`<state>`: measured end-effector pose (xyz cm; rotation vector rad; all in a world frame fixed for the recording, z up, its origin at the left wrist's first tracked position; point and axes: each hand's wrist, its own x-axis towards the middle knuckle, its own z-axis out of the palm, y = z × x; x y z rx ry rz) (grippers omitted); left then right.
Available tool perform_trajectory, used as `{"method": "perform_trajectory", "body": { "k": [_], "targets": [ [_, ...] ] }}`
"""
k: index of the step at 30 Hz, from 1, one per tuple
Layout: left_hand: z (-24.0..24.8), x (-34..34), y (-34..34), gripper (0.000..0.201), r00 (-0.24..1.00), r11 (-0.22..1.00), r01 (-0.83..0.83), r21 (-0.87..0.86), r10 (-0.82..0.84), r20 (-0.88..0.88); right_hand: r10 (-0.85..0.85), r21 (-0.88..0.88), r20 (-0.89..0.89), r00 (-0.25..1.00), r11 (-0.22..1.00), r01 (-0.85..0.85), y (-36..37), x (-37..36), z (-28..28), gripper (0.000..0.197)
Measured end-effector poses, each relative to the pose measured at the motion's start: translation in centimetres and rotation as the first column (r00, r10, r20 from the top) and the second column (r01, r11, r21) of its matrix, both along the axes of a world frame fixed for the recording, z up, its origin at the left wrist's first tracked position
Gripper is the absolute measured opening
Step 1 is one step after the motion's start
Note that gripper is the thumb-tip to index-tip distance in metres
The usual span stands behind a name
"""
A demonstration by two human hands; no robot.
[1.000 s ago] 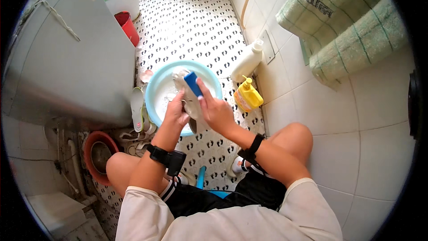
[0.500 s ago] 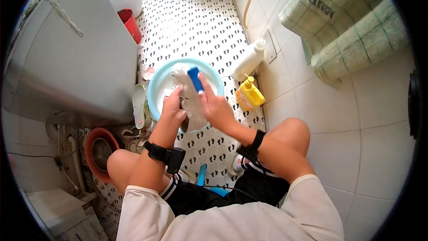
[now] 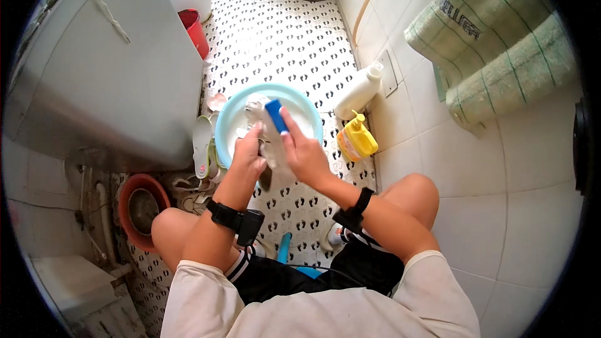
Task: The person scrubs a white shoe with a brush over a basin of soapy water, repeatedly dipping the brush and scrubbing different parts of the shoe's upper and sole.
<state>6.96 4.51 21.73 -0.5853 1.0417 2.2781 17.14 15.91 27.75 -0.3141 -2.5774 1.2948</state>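
Note:
Over a light-blue basin (image 3: 220,126) of whitish, sudsy water, my left hand (image 3: 248,153) is closed round a pale grey shoe (image 3: 270,150), tilted with its toe end away from me. My right hand (image 3: 303,153) grips a blue brush (image 3: 275,116) and presses it along the right side of the shoe. The brush's bristles are hidden against the shoe, and that edge is smeared by motion. A dark opening shows at the shoe's near end, below my left fingers.
Right of the basin stand a white bottle (image 3: 358,94) and a yellow pump bottle (image 3: 357,139). Green-and-white slippers (image 3: 202,144) lean at its left, beside a grey metal cabinet (image 3: 125,75). A reddish-brown bucket (image 3: 125,203) stands near my left knee. A checked towel (image 3: 494,44) hangs on the right.
The view has shifted slightly, so the surroundings sit a little further right. Both hands keep their grips on the shoe and brush, and the brush stays at the shoe's right side.

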Motion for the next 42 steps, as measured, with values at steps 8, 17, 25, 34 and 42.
{"method": "perform_trajectory", "body": {
  "k": [8, 17, 25, 34, 42],
  "targets": [
    [2.1, -1.8, -1.5, 0.028, 0.999, 1.000, 0.027, -0.010, -0.026, 0.047, 0.095, 0.010, 0.080, 0.992, 0.995, -0.096, -0.8, 1.4, -2.2, 0.055],
    [-0.5, -3.8, -5.0, 0.028, 0.993, 0.987, 0.114, 0.111, -0.117, 0.021, 0.075, -0.243, -0.047, 0.996, 0.966, -0.085, -0.8, -0.1, -4.1, 0.054],
    [3.5, -2.1, -4.8, 0.031, 0.988, 0.987, 0.151, 0.044, -0.152, 0.018, 0.415, -0.635, 0.219, 0.883, 0.748, -0.195, 2.1, -1.6, -4.6, 0.056],
    [2.5, -1.0, -3.2, 0.039, 0.973, 0.948, 0.225, 0.223, -0.231, 0.001, 0.517, -0.937, 0.224, 0.826, 0.348, 0.037, 3.4, -0.8, -6.7, 0.062],
    [1.7, 2.3, -1.5, 0.041, 0.901, 0.956, 0.170, -0.239, -0.249, -0.356, 0.285, -0.906, 0.182, 0.941, 0.421, 0.048, 2.6, -1.8, -4.9, 0.045]
  ]
}}
